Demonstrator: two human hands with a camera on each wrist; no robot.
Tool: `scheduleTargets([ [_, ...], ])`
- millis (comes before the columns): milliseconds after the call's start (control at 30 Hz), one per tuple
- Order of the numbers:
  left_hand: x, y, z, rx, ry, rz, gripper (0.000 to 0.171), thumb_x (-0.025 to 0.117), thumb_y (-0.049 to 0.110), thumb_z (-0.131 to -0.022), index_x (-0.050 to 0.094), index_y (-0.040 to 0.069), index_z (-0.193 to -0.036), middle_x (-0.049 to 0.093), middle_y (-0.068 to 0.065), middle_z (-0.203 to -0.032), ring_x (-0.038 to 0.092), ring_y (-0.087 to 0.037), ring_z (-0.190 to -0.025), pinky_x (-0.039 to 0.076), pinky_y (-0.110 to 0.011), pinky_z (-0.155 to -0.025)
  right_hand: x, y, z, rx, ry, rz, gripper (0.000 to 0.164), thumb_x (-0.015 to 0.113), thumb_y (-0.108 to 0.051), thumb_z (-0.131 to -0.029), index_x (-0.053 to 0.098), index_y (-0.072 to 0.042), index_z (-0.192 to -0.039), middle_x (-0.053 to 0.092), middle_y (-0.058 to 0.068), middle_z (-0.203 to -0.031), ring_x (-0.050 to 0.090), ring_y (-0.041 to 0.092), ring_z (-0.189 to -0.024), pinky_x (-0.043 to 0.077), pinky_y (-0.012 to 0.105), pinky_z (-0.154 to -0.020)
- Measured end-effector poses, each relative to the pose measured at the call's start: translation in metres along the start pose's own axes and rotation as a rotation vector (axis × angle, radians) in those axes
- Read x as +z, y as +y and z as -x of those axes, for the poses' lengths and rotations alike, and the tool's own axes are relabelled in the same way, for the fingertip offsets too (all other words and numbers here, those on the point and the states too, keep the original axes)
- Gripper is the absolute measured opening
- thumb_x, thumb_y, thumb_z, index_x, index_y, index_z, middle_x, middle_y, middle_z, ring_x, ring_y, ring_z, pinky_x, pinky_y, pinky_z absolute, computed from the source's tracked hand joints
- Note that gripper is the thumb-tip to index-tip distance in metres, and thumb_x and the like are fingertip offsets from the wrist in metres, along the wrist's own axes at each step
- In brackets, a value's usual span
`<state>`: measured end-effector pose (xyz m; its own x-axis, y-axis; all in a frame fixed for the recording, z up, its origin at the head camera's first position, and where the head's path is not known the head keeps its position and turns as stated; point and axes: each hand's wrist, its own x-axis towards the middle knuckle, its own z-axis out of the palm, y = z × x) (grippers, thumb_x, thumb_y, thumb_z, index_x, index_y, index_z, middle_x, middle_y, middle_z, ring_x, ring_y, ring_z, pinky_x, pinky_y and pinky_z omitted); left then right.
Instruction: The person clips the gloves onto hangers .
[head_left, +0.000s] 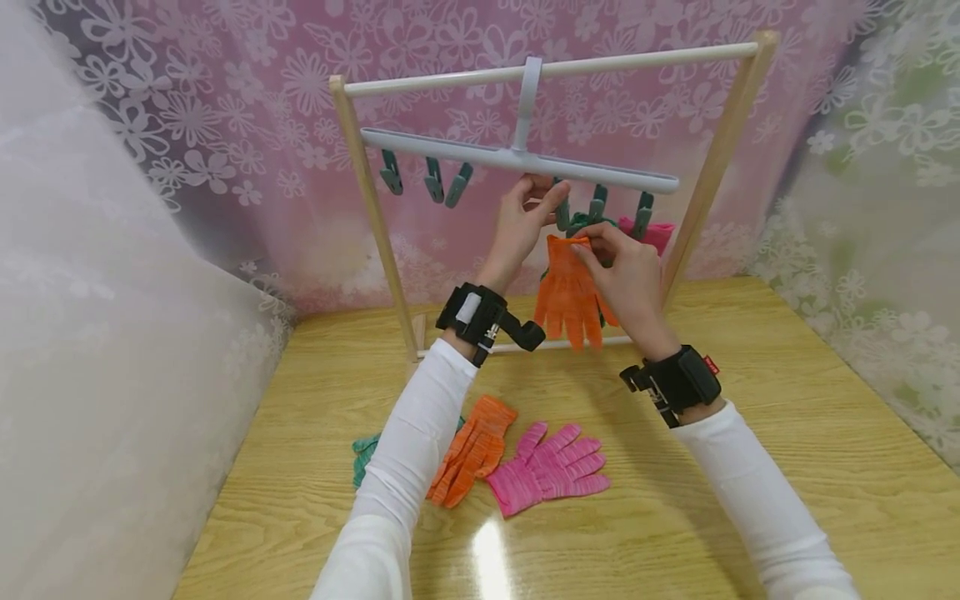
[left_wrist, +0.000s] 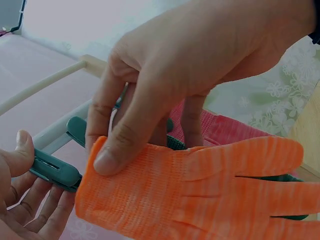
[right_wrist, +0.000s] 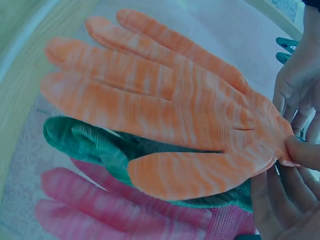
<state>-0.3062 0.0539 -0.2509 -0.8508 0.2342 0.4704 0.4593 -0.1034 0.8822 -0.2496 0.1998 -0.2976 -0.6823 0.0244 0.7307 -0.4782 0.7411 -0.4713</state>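
In the head view, my left hand (head_left: 523, 223) is raised under the white hanger (head_left: 480, 155) and pinches the handles of a dark green clothespin (head_left: 562, 215). The tip of this clothespin (left_wrist: 56, 169) comes right to the cuff edge in the left wrist view. My right hand (head_left: 630, 271) pinches the cuff of an orange knit glove (head_left: 572, 287) between thumb and fingers, its fingers dangling downward. Behind it hang a green glove (right_wrist: 100, 150), mostly hidden, and a pink glove (right_wrist: 90, 200), both also right of my right hand's work.
The hanger hooks over a white rail (head_left: 645, 60) on a wooden frame (head_left: 720, 162). Several other clothespins (head_left: 433, 180) dangle from it. On the wooden table (head_left: 292, 467) lie an orange glove (head_left: 474, 450), a pink glove (head_left: 551, 467) and a green glove (head_left: 363, 458), partly behind my left sleeve.
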Motion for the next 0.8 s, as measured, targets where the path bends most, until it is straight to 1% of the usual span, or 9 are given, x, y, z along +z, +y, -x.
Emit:
scheduleTargets([
  [133, 0.001, -0.007, -0.004, 0.011, 0.024, -0.015, 0.029, 0.06, 0.028, -0.089, 0.056, 0.003, -0.102, 0.057, -0.01, -0.097, 0.058, -0.017, -0.087, 0.055, -0.023, -0.079, 0.001, -0.002, -0.004, 0.003, 0.048, 0.041, 0.03, 0.064, -0.032, -0.086, 0.068, -0.007, -0.102, 0.073, 0.013, -0.085, 0.065, 0.021, -0.067, 0.053, 0.041, -0.055],
  [267, 0.002, -0.009, -0.005, 0.025, 0.039, -0.022, 0.029, 0.06, 0.029, -0.089, 0.056, 0.004, -0.1, 0.056, -0.008, -0.094, 0.058, -0.018, -0.086, 0.054, -0.023, -0.079, 0.001, -0.005, -0.006, 0.012, 0.059, 0.091, 0.032, 0.064, -0.034, -0.086, 0.068, -0.007, -0.104, 0.073, 0.013, -0.085, 0.064, 0.021, -0.065, 0.049, 0.038, -0.048],
  [333, 0.002, -0.009, -0.005, 0.023, 0.041, -0.021, 0.029, 0.06, 0.03, -0.089, 0.056, 0.003, -0.099, 0.056, -0.007, -0.093, 0.058, -0.018, -0.085, 0.054, -0.023, -0.079, 0.002, -0.006, -0.006, 0.015, 0.062, 0.102, 0.032, 0.064, -0.034, -0.086, 0.068, -0.007, -0.104, 0.073, 0.013, -0.085, 0.063, 0.021, -0.065, 0.048, 0.038, -0.048],
  [567, 0.001, -0.009, -0.004, 0.014, 0.042, -0.016, 0.029, 0.06, 0.028, -0.089, 0.057, 0.002, -0.1, 0.058, -0.008, -0.094, 0.059, -0.018, -0.083, 0.055, -0.024, -0.077, 0.006, -0.005, -0.008, -0.006, 0.085, 0.078, 0.031, 0.064, -0.033, -0.086, 0.068, -0.006, -0.101, 0.073, 0.013, -0.083, 0.063, 0.021, -0.062, 0.05, 0.04, -0.05],
  [667, 0.0, -0.009, -0.004, 0.023, 0.049, -0.043, 0.029, 0.061, 0.03, -0.089, 0.058, 0.003, -0.099, 0.058, -0.007, -0.093, 0.059, -0.016, -0.083, 0.054, -0.022, -0.078, 0.006, -0.006, -0.011, -0.014, 0.098, 0.069, 0.032, 0.064, -0.033, -0.086, 0.069, -0.006, -0.101, 0.073, 0.014, -0.085, 0.064, 0.022, -0.064, 0.051, 0.04, -0.053],
  [800, 0.0, -0.006, -0.003, 0.04, 0.054, -0.112, 0.03, 0.06, 0.032, -0.089, 0.059, 0.004, -0.099, 0.06, -0.007, -0.094, 0.058, -0.013, -0.082, 0.051, -0.023, -0.08, 0.006, -0.008, -0.013, -0.016, 0.12, 0.076, 0.032, 0.065, -0.034, -0.085, 0.069, -0.008, -0.101, 0.073, 0.013, -0.086, 0.064, 0.022, -0.065, 0.051, 0.039, -0.053],
])
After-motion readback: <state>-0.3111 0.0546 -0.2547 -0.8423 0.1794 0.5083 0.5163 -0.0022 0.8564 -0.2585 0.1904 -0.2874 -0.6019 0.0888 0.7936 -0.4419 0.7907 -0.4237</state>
